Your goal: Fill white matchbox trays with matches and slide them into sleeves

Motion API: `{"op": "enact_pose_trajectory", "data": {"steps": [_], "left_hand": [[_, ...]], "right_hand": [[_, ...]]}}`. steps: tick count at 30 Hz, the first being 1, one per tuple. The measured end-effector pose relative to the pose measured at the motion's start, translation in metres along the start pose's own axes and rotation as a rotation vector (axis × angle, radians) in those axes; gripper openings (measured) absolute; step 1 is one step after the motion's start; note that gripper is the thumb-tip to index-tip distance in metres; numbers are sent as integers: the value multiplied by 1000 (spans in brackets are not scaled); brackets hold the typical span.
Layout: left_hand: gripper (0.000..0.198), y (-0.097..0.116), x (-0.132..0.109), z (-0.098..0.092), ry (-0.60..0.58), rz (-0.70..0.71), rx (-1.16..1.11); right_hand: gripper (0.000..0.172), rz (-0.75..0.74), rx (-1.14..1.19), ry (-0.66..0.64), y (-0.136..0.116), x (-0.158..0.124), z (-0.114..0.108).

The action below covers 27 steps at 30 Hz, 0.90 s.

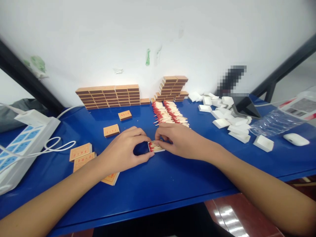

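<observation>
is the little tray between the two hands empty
No, red-tipped matches lie inside the little tray between the left hand and the right hand.

Shows solid blue across table (168, 184). Orange with red print on matchbox (111, 130); orange-edged brown bands on stacked boxes (108, 98). Red tips, cream sticks on matches (170, 113). Plain white on loose trays (221, 123). White with blue squares on power strip (48, 128).

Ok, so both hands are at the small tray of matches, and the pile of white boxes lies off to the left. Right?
No, the pile of white boxes lies off to the right, as the head view shows. The left hand and right hand are at the small tray of matches.
</observation>
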State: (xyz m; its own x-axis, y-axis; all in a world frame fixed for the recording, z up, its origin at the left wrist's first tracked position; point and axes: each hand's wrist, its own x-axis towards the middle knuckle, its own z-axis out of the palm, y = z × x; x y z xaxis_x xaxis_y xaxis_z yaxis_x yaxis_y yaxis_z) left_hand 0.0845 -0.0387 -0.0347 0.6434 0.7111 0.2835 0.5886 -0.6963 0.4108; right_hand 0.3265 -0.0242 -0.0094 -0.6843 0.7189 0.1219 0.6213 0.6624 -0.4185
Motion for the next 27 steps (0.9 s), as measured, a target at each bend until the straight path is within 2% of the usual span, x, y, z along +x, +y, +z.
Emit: {"op": "enact_pose_trajectory", "data": {"steps": [10, 19, 27], "left_hand": [[29, -1, -1, -1, -7, 0, -4], [32, -1, -1, -1, -4, -1, 11], [32, 0, -2, -2, -6, 3, 23]], "right_hand": [[5, 25, -47, 34, -1, 1, 5], [15, -93, 22, -11, 3, -4, -5], [16, -109, 13, -1, 6, -4, -4]]}}
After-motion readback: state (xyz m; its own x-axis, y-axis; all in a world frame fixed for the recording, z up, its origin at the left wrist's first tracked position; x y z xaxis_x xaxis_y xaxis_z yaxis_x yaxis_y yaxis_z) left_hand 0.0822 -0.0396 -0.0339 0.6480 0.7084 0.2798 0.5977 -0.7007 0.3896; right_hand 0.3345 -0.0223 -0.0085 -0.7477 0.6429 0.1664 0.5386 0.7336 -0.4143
